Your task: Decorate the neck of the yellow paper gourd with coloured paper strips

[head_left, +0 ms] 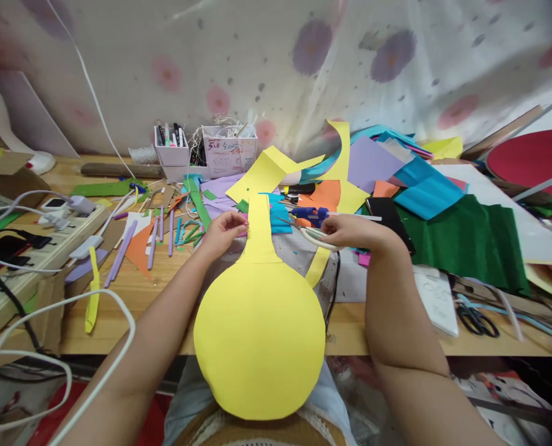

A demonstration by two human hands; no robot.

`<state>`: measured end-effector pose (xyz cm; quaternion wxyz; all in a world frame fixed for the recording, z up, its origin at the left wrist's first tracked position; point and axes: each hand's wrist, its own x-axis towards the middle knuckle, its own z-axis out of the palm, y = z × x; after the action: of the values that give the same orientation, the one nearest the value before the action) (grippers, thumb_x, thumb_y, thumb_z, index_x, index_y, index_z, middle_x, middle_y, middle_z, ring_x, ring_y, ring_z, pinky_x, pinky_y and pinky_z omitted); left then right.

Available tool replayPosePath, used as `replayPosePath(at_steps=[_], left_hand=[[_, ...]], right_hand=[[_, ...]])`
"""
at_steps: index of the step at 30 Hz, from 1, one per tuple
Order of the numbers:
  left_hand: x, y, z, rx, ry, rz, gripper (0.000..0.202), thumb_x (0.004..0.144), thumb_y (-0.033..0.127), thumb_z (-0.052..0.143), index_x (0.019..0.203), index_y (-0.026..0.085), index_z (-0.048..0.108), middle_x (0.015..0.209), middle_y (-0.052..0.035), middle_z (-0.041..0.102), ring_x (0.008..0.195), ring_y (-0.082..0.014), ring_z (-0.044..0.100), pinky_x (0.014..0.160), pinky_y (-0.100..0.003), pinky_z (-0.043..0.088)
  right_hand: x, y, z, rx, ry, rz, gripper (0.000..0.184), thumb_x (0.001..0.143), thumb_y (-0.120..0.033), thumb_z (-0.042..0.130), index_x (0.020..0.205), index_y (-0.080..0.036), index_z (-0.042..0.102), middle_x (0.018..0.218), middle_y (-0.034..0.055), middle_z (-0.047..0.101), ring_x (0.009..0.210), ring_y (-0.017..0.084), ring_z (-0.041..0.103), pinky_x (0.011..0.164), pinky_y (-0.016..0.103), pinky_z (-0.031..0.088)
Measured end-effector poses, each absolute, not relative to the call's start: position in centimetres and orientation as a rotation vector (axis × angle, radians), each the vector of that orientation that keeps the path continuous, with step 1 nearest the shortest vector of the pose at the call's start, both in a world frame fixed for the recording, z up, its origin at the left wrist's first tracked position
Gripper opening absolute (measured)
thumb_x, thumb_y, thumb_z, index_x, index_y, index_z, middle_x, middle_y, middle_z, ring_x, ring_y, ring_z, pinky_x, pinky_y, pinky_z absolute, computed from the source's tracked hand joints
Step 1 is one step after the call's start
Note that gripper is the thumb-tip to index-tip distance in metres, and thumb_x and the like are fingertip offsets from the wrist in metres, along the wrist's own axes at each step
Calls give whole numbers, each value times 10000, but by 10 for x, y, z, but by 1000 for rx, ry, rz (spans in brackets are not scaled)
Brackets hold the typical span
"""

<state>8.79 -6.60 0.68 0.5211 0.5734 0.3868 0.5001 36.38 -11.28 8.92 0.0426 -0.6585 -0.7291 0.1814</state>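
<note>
A large yellow paper or foam-sheet cutout [259,334], a rounded disc with a narrow neck, lies in front of me; its disc overhangs the table edge above my lap. At the left edge of the neck, my left hand [227,230] is closed, pinching the yellow sheet between thumb and fingers. My right hand [352,231] is wrapped around the pale handles of a pair of scissors [309,234] on the right. Their blades point left toward the neck, slightly apart from it. Behind the scissors lies a blue glue gun [309,214].
Coloured sheet scraps [276,170] pile up behind the cutout. Purple strips [122,251] and a power strip [43,260] lie on the left, with a looping white cable in front. Black scissors [477,319] and a dark phone-like slab [389,220] are right. Pen boxes [229,155] stand behind.
</note>
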Motion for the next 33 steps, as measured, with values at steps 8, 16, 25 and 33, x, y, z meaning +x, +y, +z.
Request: replayPosePath(at_steps=[8, 16, 25, 33], left_hand=[[88, -62, 1, 1325, 945, 1194, 194, 555, 241, 732, 685, 173, 606, 706, -3, 625, 688, -125, 574, 725, -282, 458], [86, -59, -1, 1362, 1017, 1235, 166, 593, 269, 699, 701, 168, 623, 722, -12, 647, 709, -138, 585, 752, -295, 466], [89, -61, -1, 1322, 934, 1339, 186, 596, 262, 717, 718, 177, 605, 778, -17, 658, 787, -149, 611, 811, -316, 471], [89, -61, -3, 1325, 965, 1314, 176, 597, 261, 715, 716, 176, 618, 778, -25, 673, 796, -165, 622, 810, -325, 477]], right_hand=[[330, -128, 91, -1872, -2214, 496, 431, 664, -615, 574, 803, -212, 509, 727, 29, 607, 586, 148, 509, 495, 248, 277], [289, -101, 36, -1527, -2429, 187, 485, 696, -545, 566, 1019, -187, 510, 1021, 103, 612, 869, 226, 553, 649, 275, 321], [292, -98, 29, -1501, -2494, 197, 400, 696, -547, 573, 901, -204, 550, 827, 42, 646, 716, 178, 554, 559, 253, 229], [290, -98, 29, -1526, -2492, 237, 464, 675, -601, 583, 913, -204, 562, 782, 37, 645, 663, 170, 532, 546, 252, 209]])
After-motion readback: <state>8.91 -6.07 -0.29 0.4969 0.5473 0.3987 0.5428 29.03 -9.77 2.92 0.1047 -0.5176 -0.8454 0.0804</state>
